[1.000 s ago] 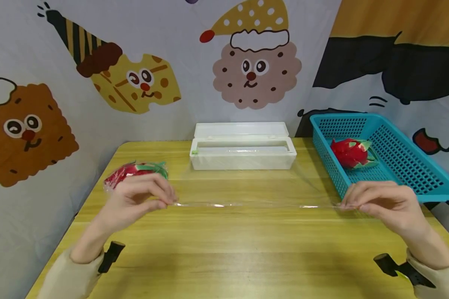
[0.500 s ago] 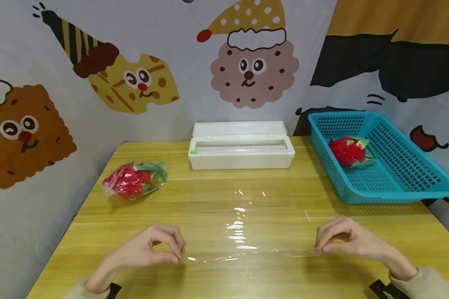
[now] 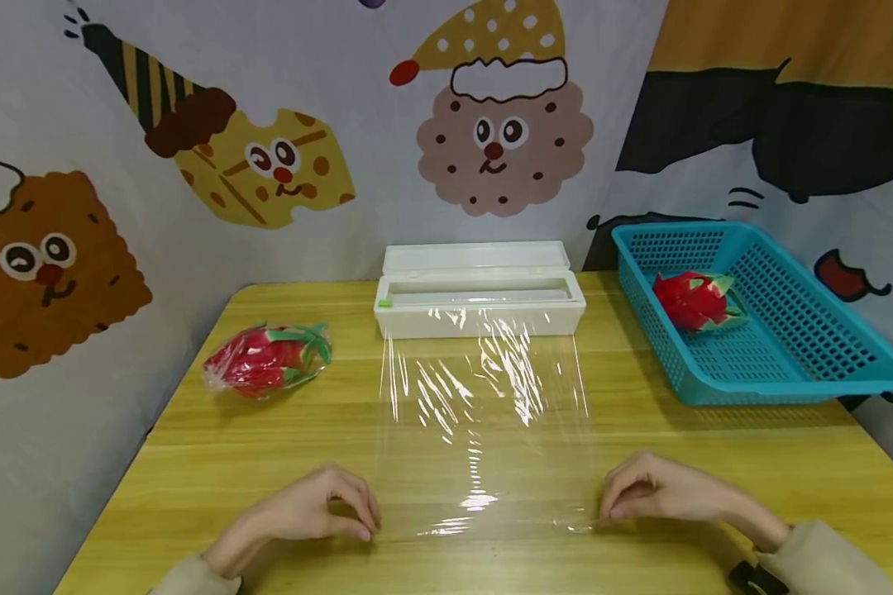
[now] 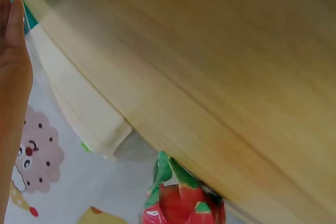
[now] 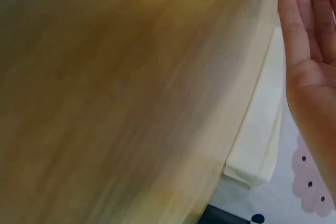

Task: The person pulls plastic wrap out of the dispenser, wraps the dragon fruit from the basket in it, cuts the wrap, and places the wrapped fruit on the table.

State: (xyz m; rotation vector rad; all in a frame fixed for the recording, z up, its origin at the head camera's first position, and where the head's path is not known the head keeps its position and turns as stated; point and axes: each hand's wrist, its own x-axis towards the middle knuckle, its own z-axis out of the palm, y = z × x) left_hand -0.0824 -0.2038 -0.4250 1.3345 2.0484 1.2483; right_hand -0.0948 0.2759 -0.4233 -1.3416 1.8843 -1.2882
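Head view: Pulled clear film [image 3: 484, 438] closer to the near side of the worktop [image 3: 208, 463] than moments earlier, pinching its near corners in left hand [image 3: 327, 504] and right hand [image 3: 658, 492]. Spread it as a broad sheet, streaked with glints, from the open white box [image 3: 476, 258]. Apparently gained drawn-out length by that pull, probably without a cut yet. Left a wrapped dragon fruit [image 3: 264, 361] farther off at left, and a second fruit [image 3: 692, 299] inside the blue basket [image 3: 796, 387] at right.
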